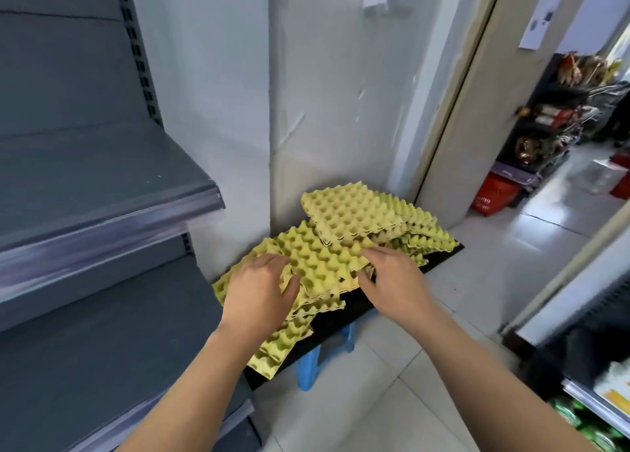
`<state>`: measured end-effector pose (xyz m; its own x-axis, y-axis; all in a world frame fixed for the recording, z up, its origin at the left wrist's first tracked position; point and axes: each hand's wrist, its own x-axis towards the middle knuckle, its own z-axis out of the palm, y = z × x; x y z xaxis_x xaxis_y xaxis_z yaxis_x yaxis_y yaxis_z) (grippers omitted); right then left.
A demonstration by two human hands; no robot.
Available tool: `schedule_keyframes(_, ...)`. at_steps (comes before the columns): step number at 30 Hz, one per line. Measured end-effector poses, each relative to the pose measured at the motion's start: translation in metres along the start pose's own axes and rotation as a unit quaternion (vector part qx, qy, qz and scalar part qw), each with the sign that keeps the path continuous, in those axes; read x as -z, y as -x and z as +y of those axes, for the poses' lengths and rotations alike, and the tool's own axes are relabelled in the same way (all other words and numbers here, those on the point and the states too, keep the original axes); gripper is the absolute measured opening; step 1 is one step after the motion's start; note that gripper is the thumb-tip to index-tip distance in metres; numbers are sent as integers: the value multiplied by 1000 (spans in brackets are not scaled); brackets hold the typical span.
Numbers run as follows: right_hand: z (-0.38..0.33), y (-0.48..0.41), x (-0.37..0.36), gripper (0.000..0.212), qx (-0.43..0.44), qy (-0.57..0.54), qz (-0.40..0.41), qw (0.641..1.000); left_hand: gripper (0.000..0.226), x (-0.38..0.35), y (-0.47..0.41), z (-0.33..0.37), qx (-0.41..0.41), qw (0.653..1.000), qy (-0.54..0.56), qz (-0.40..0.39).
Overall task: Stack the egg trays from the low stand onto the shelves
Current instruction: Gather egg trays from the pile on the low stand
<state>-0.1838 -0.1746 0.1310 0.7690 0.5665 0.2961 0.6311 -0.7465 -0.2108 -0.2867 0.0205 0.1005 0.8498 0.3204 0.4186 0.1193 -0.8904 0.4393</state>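
- The top egg tray [324,264] lies skewed on a loose pile of yellow-green trays on the low stand [344,312]. A second, tidier stack [354,213] sits just behind it against the wall.
- The right hand [395,281] has its grip on the tray's right edge, with the forefinger over the rim and the thumb tucked against it from below.
- The left hand [259,291] is spread over the tray's left side with fingers and thumb on top. Whether any finger hooks under the edge is hidden, so I cannot tell if that grip is closed.
- The step in hand looks like freeing this one tray from the heap. Its cups are probably nested into the tray beneath, so peel it up from one edge rather than pull it flat.
- Both sides should be held, as moulded pulp bends and tears if lifted by a corner.
- The stand's board rests on a blue stool [306,373], so dragging could tip the pile.
- The grey shelves [102,179] stand just to the left, and the tray should go in flat and square.
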Motion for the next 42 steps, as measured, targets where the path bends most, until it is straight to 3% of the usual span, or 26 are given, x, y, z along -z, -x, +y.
schedule_keyframes(6,76,-58,-25,40,-51,9,-17,999,37,-74,-76,4,20,998,4,-55)
schedule_keyframes(12,150,-139,-53,38,-96,8,-52,994,47,-147,-170,6,61,990,-15,-125)
schedule_keyframes(18,202,-198,-78,46,-128,-1,-86,988,55,-214,-233,-7,121,967,-28,-221)
schedule_keyframes(22,246,-235,-110,63,-157,-18,-150,976,73,-252,-261,-17,168,951,-5,-260)
schedule_keyframes(26,290,-272,-143,76,-159,-29,-216,963,107,-289,-281,-21,259,921,30,-290)
schedule_keyframes(36,366,-323,-203,110,-136,-116,-359,916,141,-363,-301,-25,404,864,105,-283)
schedule_keyframes(42,375,-324,-215,106,-122,-150,-322,927,145,-373,-297,-21,438,865,86,-229)
